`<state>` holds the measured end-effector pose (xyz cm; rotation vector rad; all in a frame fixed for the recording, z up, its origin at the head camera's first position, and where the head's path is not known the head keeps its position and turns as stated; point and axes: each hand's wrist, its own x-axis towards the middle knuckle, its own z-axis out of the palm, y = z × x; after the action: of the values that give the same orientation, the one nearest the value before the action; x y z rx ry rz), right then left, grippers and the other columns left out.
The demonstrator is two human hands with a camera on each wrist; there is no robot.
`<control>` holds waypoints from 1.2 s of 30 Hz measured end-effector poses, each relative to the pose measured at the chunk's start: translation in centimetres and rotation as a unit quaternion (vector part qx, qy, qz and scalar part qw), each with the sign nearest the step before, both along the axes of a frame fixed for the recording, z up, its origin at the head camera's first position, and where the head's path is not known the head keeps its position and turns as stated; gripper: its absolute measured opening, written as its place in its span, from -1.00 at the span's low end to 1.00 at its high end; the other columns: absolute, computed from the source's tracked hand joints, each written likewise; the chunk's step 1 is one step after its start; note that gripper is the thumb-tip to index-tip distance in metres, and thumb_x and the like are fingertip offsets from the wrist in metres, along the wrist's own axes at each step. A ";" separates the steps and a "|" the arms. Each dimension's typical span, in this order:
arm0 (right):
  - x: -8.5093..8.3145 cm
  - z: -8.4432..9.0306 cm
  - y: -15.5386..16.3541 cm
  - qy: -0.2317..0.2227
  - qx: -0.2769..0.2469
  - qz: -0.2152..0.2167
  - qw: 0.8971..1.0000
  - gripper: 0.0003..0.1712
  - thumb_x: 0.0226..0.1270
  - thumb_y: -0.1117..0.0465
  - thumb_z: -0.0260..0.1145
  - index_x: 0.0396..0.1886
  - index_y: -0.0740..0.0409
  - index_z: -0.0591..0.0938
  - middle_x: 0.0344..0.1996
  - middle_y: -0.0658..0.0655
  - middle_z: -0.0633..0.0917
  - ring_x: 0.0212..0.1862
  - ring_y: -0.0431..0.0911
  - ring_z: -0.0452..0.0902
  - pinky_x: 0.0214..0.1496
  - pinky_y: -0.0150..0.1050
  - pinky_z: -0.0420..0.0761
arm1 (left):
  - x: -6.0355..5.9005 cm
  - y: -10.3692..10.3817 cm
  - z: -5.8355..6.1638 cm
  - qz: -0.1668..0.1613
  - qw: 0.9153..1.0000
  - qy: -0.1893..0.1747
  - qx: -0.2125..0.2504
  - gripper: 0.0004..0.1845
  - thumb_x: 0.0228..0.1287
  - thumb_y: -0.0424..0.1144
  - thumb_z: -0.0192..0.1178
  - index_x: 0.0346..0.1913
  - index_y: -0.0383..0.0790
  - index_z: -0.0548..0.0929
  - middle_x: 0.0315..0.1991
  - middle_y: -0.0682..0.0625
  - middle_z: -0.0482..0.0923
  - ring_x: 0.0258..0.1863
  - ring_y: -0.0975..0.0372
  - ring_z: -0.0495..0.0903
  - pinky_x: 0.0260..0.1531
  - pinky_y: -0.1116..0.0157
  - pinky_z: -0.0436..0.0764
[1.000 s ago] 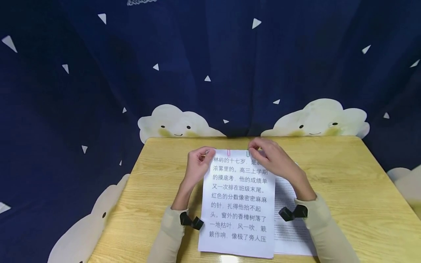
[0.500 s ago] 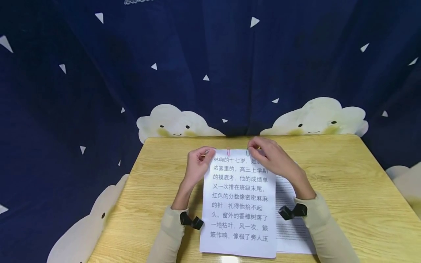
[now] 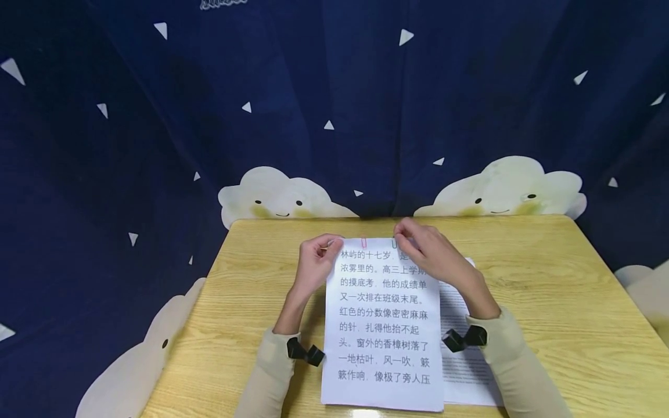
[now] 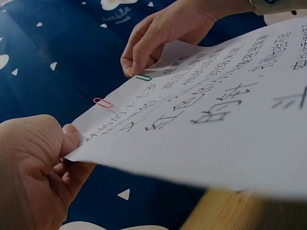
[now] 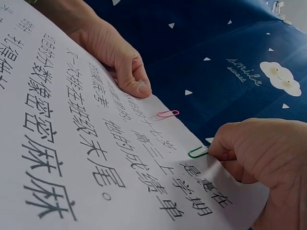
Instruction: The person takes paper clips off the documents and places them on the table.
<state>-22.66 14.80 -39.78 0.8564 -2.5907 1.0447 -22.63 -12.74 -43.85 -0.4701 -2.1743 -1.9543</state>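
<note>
- Your left hand (image 3: 316, 264) pinches the upper left corner of a large-print sheet (image 3: 384, 393), with the thumb on the printed face.
- Your right hand (image 3: 439, 255) is clamped, thumb and forefinger, on the end of a green paper clip (image 5: 198, 155) at the sheet's top edge, near its upper right corner.
- A pink paper clip (image 5: 168, 114) sits on that same edge, between your hands and apart from both.
- The sheet is raised over the middle of the bench (image 3: 564, 302), its top short of the far edge and its lower end towards you; how many pages it holds you cannot tell.
- Partly hidden behind its right side, a fine-print page (image 3: 467, 383) lies on the bench, under your right forearm.
- Each of your beige sleeves (image 3: 522, 360) has a black wrist device (image 3: 306, 352) at the cuff.
- Beyond the bench's far edge hangs a dark blue cloth (image 3: 292, 87) with white triangles and smiling clouds.
</note>
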 end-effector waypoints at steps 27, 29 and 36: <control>0.0 0.1 -0.1 -0.002 -0.001 0.002 1.000 -0.91 0.63 0.23 0.16 -0.09 0.09 0.59 -0.34 0.01 0.64 -0.29 -0.06 0.51 -0.14 -0.11 0.51 | -0.2 0.0 -0.4 0.002 1.000 0.003 0.003 -0.83 0.51 -0.40 0.23 -0.10 -0.44 0.78 -0.36 -0.33 0.75 -0.64 0.19 0.68 -0.70 0.32 0.63; -0.1 0.1 -0.1 -0.004 -0.001 0.001 1.000 -0.91 0.63 0.23 0.16 -0.08 0.10 0.59 -0.34 0.01 0.64 -0.29 -0.05 0.51 -0.14 -0.10 0.51 | -0.3 0.0 -0.4 0.003 1.000 0.005 0.001 -0.84 0.51 -0.40 0.23 -0.10 -0.43 0.78 -0.37 -0.32 0.75 -0.65 0.22 0.67 -0.71 0.35 0.60; -0.1 0.0 -0.1 -0.008 -0.007 0.004 1.000 -0.91 0.64 0.23 0.16 -0.08 0.11 0.59 -0.37 0.00 0.61 -0.30 -0.06 0.49 -0.17 -0.13 0.48 | -0.3 0.0 -0.4 0.005 1.000 0.006 0.000 -0.84 0.49 -0.42 0.23 -0.09 -0.44 0.77 -0.38 -0.32 0.75 -0.65 0.22 0.66 -0.72 0.35 0.59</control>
<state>-22.74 14.74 -39.75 0.8609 -2.5917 1.0736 -22.96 -12.78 -44.29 -0.4702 -2.1644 -1.9413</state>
